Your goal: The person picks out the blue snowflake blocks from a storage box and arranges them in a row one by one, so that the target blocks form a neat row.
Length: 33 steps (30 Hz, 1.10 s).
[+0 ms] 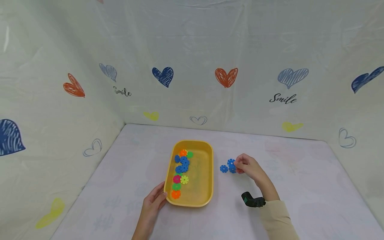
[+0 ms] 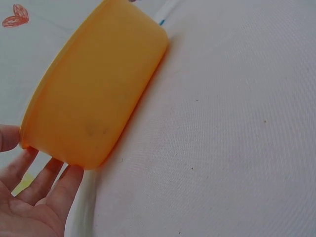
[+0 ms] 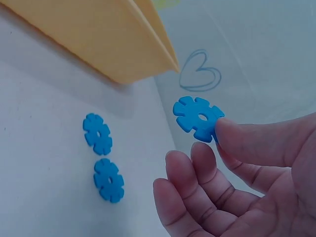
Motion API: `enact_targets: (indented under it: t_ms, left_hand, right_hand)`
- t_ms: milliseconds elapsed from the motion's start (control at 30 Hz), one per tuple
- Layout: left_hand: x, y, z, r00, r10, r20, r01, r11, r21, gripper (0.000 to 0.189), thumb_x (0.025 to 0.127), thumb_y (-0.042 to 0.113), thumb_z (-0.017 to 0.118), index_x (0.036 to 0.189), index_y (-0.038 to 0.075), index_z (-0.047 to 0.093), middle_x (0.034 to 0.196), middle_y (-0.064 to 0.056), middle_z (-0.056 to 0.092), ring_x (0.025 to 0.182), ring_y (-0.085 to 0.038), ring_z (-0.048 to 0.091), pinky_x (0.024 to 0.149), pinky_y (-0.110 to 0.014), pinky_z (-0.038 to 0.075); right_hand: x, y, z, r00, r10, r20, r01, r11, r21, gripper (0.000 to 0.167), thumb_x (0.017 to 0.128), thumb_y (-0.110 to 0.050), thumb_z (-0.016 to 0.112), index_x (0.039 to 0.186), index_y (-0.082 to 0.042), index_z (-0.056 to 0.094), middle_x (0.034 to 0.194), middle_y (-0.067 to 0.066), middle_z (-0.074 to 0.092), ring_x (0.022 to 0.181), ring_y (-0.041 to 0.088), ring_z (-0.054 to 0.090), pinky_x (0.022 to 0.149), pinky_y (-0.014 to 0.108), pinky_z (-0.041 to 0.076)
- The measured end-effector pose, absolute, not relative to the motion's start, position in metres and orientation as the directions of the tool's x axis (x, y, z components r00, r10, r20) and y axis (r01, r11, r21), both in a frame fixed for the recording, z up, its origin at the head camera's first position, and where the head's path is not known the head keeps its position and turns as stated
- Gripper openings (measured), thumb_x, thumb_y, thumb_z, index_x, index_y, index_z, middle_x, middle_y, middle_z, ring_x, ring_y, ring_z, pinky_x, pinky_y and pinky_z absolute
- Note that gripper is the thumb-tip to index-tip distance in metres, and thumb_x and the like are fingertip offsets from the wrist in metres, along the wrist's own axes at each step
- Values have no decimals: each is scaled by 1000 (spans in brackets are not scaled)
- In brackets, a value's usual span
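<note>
"Fingers point(image 3: 249, 172) of the right hand point(image 1: 250, 168) first: what have they got?"

"One blue disc point(image 3: 190, 119), pinched at its edge between thumb and forefinger and raised off the desk point(image 1: 135, 160). The remaining ones curl loosely below it."

"And the left hand point(image 1: 152, 203)?"

"It grips the yellow tray point(image 1: 200, 180) near its closer left corner, thumb at the rim, the others against the outer wall."

"Anything just beside the right hand?"

"Two loose blue discs point(image 3: 105, 190) lying flat, close together, to the right of the tray."

"What are they lying on?"

"A pale covering with a fine, woven-looking grain and faint prints. Beyond it, a whitish sheet point(image 1: 192, 43) makes the walls, creased and slightly shiny, printed with red, blue and yellow hearts point(image 1: 226, 78) and the word 'Smile' point(image 1: 283, 99)."

"Tell me about the materials."

"Those discs look like smooth plastic: round, notched all around like little cogs, each with a hole in the middle. The tray looks plastic too, a rounded rectangle with a rolled lip. Along its left side lie more notched pieces point(image 1: 176, 186), in blue, green, orange, yellow and magenta, some overlapping. Behind the right wrist, a beige sleeve point(image 1: 277, 218) folds softly."
</note>
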<state>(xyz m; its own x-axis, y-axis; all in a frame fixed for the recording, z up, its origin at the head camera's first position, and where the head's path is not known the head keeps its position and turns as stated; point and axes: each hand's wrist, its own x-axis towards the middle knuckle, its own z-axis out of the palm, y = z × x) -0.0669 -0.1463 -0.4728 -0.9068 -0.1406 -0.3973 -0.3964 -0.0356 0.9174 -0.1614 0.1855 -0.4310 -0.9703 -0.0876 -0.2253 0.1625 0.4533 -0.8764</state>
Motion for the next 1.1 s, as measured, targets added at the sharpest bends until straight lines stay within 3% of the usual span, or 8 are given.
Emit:
enact_targets:
  t_ms: [167, 533, 700, 1100]
  left_hand:
    - [-67, -147, -472, -912, -130, -389, -387, -41, 921, 52, 93, 24, 55, 139, 5, 41, 141, -20, 43, 121, -26, 51, 91, -28, 51]
    - [-68, -147, -474, -910, -130, -393, -390, -48, 919, 53, 92, 26, 57, 138, 6, 43, 140, -18, 45, 120, -24, 52, 92, -27, 51]
    - [-68, -147, -474, -907, -135, -399, -397, -46, 917, 53, 91, 27, 57, 138, 7, 43, 140, -18, 45, 120, -25, 52, 92, -28, 51]
    - [-69, -147, -474, -905, -141, -402, -400, -43, 916, 53, 91, 27, 58, 138, 7, 43, 141, -17, 45, 121, -25, 51, 92, -28, 51]
  right_hand:
    - [-160, 197, -440, -966, -32, -257, 214, 458, -863, 16, 93, -13, 53, 98, 3, 52, 84, 14, 61, 71, 15, 54, 69, 26, 51]
    - [-168, 220, -477, -937, 87, -339, 338, 472, -814, 26, 91, -23, 57, 98, 2, 56, 77, 7, 60, 70, 16, 54, 60, 23, 50]
    - [-163, 218, -472, -925, 120, -360, 373, 458, -807, 25, 92, -16, 54, 101, 7, 56, 79, 8, 61, 70, 14, 55, 64, 22, 53]
    - [-164, 221, -480, -910, 175, -375, 411, 490, -769, 24, 91, -17, 55, 98, 6, 59, 71, 4, 59, 63, 13, 54, 54, 20, 48]
